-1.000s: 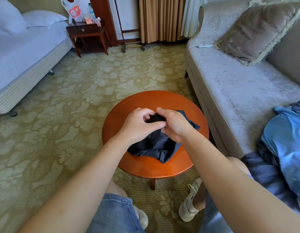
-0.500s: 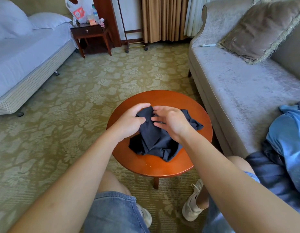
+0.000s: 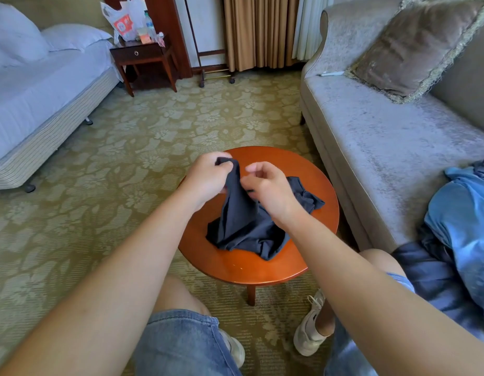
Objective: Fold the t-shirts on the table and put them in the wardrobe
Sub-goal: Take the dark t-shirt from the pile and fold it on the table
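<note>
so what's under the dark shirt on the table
Only the wood top of the table shows around the shirt. The left hand holds one end up; the rest lies bunched, hiding whatever is beneath.

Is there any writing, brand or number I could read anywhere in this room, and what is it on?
White plastic bag on the nightstand: red printed logo, too blurred to read.
Bottle beside the bag: label too small to read.
Dark t-shirt: no print shows.
No other text shows.
</note>
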`<state>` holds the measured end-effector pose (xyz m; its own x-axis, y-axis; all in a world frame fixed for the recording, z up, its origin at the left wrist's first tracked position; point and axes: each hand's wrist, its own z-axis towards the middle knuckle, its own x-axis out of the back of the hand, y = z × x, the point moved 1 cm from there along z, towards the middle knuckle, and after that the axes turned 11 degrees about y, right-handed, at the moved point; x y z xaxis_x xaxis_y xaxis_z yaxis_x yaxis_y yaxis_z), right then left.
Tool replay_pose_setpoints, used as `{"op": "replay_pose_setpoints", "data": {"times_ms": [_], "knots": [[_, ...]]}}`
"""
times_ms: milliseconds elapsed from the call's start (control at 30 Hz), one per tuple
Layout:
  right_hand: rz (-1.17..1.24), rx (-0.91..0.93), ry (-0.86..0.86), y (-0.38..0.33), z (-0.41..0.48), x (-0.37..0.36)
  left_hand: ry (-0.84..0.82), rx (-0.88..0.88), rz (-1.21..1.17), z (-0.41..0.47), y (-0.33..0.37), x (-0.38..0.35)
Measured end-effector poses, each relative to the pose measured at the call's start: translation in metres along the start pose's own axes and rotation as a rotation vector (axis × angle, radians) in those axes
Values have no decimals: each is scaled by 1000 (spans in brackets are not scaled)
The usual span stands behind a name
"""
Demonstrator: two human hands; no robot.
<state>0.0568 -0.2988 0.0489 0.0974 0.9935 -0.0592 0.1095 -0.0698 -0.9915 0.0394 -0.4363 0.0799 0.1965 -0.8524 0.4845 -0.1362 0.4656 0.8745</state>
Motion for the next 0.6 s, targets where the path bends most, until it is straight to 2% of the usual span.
{"op": "replay_pose_setpoints", "data": {"times_ms": [67, 167, 300, 367, 467, 600], "knots": [[-87, 82, 0, 4, -4, -2, -75, 135, -191, -1, 11, -2], [-233, 192, 2, 5, -8, -4, -70, 83, -206, -2, 28, -3], [-404, 356, 258, -9, -1, 2, -56, 50, -303, -5, 49, -3], [-463, 382, 327, -21, 6, 4, -48, 27, -366, -6, 61, -2], [-466, 405, 343, -42, 14, 1, -34, -16, -487, -7, 81, 4], [-505, 498, 399, -73, 22, -10, -53, -121, -504, -10, 112, 19]]}}
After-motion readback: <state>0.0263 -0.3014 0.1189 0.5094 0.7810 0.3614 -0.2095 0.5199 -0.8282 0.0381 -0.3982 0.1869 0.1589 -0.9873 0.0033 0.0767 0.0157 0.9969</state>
